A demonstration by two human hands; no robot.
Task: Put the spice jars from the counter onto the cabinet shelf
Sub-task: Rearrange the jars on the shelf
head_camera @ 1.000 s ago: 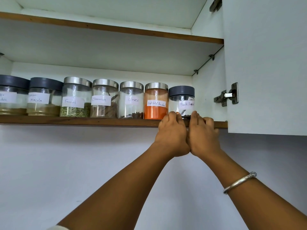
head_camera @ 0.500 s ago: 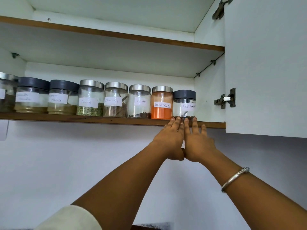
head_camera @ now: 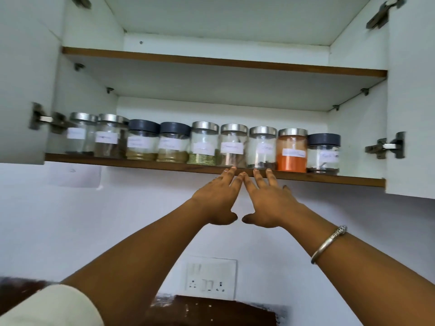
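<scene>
A white kitchen wall fills the lower frame, with a socket plate (head_camera: pixel 210 277) low at centre and a dark strip of worktop (head_camera: pixel 211 310) along the bottom edge. Both arms reach up from there. The left hand (head_camera: pixel 217 203) and right hand (head_camera: pixel 268 203) are at centre frame, side by side, fingers spread and flat, holding nothing; their fingertips lie over the front edge of the lower shelf (head_camera: pixel 141 164). Whether they press on the wood or just hover before it, I cannot tell. A bangle (head_camera: pixel 328 243) sits on the right wrist.

Beyond the hands, nine jars (head_camera: pixel 204 143) stand upright in one row across that shelf, close together, inside the open cabinet. The orange jar (head_camera: pixel 292 150) is second from the right; the dark-lidded end jar (head_camera: pixel 323 154) is just beside it. The upper shelf (head_camera: pixel 223 63) is bare from this angle.

The row looks complete. The jars stand near the front edge, so a careless upward brush of the fingers could nudge one sideways into its neighbour or tip it off.
</scene>
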